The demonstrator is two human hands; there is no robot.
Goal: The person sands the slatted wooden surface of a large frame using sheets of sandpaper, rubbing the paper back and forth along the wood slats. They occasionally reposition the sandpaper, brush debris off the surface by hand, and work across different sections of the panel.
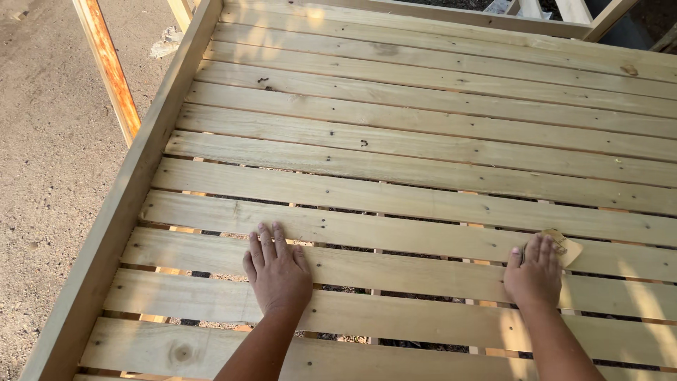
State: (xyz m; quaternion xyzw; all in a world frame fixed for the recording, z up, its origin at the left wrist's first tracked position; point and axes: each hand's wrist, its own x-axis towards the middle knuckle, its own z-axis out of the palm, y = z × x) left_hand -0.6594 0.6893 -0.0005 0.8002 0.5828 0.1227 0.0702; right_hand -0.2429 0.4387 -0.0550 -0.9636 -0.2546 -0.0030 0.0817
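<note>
My left hand (276,271) lies flat, palm down with fingers together, on a pale wooden slat (395,271) of a slatted wooden platform. My right hand (536,271) presses down on a small tan piece of sandpaper (568,247) on the same slat, further right. The sandpaper's corner sticks out past my fingertips. Both forearms reach in from the bottom edge.
The slats run left to right with narrow gaps, nail heads dotted along them. A raised side rail (134,190) borders the platform on the left. Beyond it is bare sandy ground (49,141) and an orange-stained wooden post (109,67).
</note>
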